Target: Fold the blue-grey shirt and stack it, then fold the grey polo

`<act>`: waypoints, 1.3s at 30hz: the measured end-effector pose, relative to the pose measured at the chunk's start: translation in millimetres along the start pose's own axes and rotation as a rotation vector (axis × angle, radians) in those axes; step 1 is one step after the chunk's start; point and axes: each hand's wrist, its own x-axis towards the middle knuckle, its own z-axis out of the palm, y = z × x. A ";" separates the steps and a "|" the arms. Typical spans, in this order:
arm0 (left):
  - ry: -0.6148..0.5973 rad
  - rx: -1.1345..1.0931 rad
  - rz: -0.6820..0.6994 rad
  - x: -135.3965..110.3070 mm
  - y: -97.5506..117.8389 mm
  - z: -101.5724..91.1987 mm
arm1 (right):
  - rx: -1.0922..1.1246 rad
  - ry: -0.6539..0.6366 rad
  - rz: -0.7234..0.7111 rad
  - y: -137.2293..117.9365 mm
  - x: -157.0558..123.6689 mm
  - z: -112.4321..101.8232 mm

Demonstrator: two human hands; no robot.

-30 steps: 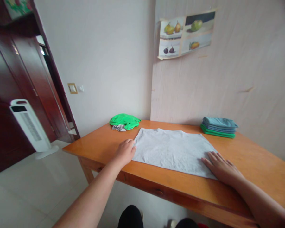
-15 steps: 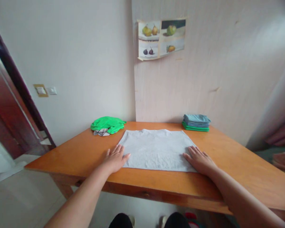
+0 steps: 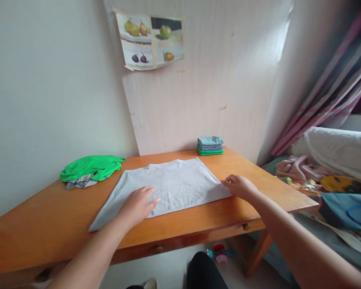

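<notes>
Though it's flat, the grey cloth looks creased.

Hands forward, well apart

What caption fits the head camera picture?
Left hand over the grey cloth, right hand at its edge, folded pile behind.

A pale wall stood at ten o'clock, a whitish panel at twelve, fruit pictures near eleven. Light gleamed toward two; a striped curtain slanted between two and three. Pale floor showed at six, below a wooden table.
</notes>
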 end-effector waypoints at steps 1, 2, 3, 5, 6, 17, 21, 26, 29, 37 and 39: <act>-0.006 -0.057 0.042 7.6 16.3 2.7 | -0.036 -0.018 0.002 -1.3 -3.7 -0.1; -0.017 -0.103 0.073 14.8 32.8 5.8 | -0.064 -0.033 -0.006 -3.3 -7.1 0.4; -0.035 -0.139 0.109 21.5 49.1 9.1 | -0.083 -0.043 -0.020 -5.6 -10.0 1.2; -0.065 -0.196 0.169 33.5 79.9 16.4 | -0.090 -0.050 -0.053 -10.3 -13.9 3.1; -0.082 -0.218 0.195 38.9 94.0 20.3 | -0.078 -0.047 -0.065 -12.3 -14.7 4.0; -0.046 -0.123 0.132 82.4 198.8 49.0 | 0.878 0.017 0.087 -31.1 -14.3 11.2; -0.019 -0.185 0.034 95.5 211.1 40.7 | 1.150 0.029 0.029 -38.2 -23.3 6.6; -0.035 -0.691 -0.216 124.7 197.6 24.2 | 1.447 0.152 0.142 -53.1 -46.4 15.6; 0.030 -0.948 -0.307 144.1 187.2 10.8 | 1.491 -0.024 0.123 -71.7 -67.9 27.3; 0.306 -1.516 -0.478 177.9 170.9 -59.2 | 1.522 -0.322 -0.016 -141.0 -105.2 60.5; 0.381 -1.596 -0.477 181.6 165.5 -80.7 | 1.533 -0.327 -0.037 -152.3 -108.3 69.3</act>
